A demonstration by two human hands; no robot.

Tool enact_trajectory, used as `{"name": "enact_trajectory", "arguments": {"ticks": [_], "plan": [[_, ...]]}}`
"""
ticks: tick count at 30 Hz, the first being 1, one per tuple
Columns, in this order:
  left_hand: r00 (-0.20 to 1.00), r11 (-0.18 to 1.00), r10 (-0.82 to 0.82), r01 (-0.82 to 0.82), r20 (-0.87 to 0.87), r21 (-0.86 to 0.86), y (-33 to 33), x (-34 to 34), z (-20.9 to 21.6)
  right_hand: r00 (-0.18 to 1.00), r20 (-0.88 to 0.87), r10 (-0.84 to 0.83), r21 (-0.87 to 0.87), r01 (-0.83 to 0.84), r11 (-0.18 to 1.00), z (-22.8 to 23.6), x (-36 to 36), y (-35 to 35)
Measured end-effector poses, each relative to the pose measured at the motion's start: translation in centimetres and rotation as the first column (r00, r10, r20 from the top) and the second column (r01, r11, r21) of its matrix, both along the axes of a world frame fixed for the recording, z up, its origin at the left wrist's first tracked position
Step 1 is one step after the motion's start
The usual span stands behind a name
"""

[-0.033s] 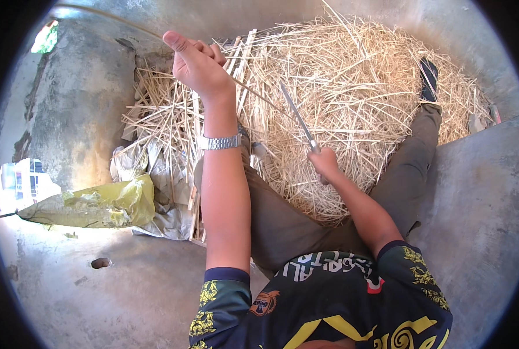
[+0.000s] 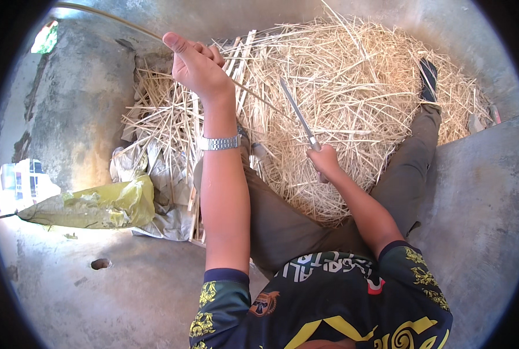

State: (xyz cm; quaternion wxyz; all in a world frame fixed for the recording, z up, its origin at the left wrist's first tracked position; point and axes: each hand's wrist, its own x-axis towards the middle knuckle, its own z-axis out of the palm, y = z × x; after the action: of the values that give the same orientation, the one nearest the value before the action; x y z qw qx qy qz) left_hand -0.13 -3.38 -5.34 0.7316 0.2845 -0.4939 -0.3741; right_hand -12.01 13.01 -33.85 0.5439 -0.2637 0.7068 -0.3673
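Note:
My left hand [image 2: 201, 71] is raised at the upper left, fingers curled round a long thin bamboo strip [image 2: 111, 17]. One end of the strip runs off toward the upper left edge; the other slopes down to the right, close to the knife blade. A knife [image 2: 296, 110] with a long narrow blade is in my right hand [image 2: 324, 161], its tip pointing up and to the left. I cannot tell whether blade and strip touch. Beneath both lies a broad heap of pale bamboo shavings [image 2: 352, 87].
My legs [image 2: 407, 157] stretch out on either side of the heap. Longer pale slats [image 2: 243, 52] lie at its left. A yellow sack [image 2: 91, 205] rests beside crumpled grey sheeting [image 2: 169, 224]. The concrete floor [image 2: 149, 279] has a round hole [image 2: 101, 263]; a concrete wall [image 2: 79, 99] stands behind.

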Motion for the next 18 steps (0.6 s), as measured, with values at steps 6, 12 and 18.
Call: {"name": "enact_trajectory", "arguments": {"ticks": [6,12,18], "plan": [[0.998,0.999,-0.042,0.043,-0.039,0.021,-0.6,0.2,-0.3,0.997,0.08,-0.018,-0.301,0.042,0.953,1.8,-0.1,-0.5],[0.986,0.986,-0.165,0.165,0.028,-0.006,-0.1,-0.8,-0.2,0.984,0.032,0.174,-0.014,-0.173,0.985,-2.6,0.1,1.4],[0.986,0.987,-0.161,0.161,-0.039,0.012,-0.5,0.6,-0.4,0.996,-0.08,0.033,-0.184,-0.048,0.982,2.0,-0.3,-0.3]]}}
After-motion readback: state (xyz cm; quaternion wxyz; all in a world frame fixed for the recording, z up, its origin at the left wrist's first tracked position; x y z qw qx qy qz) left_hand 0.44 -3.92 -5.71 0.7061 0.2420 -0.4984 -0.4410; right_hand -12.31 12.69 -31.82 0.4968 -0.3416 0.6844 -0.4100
